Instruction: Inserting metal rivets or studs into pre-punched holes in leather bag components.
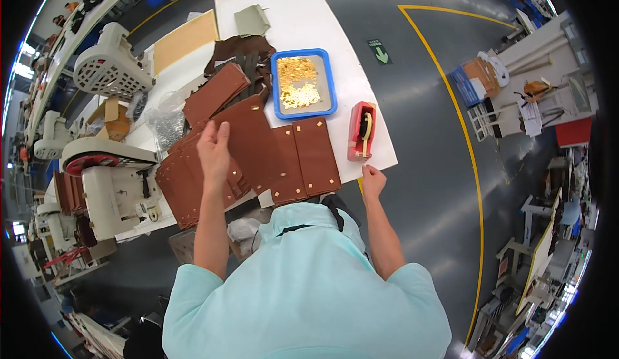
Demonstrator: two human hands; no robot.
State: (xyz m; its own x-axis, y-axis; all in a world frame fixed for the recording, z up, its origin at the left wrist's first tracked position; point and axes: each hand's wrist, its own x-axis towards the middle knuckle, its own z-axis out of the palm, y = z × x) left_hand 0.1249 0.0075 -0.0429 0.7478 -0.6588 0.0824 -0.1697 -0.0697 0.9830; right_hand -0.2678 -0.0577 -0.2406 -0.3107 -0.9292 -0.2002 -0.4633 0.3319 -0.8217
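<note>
Above the stacked brown leather-like pieces (184,185) is my left hand (214,153), its thumb and fingers apart and nothing visible in it. My right hand (373,182) is closed at the table's right corner, just below the pink tape dispenser (356,149). Its fingertips press together; anything between them is too small to make out. Two brown panels (316,156) lie side by side in front of me, with small gold pieces near their corners. A larger brown panel (248,133) lies to their left. Beyond them, a blue-rimmed tray (333,85) holds many small gold pieces (300,82).
A white sewing-type machine (106,194) stands at the table's left. Clear plastic wrap (167,120), dark brown material (235,48) and a grey-green piece (252,20) lie farther back on the white table (303,11). Yellow lines (461,117) mark the grey floor at right.
</note>
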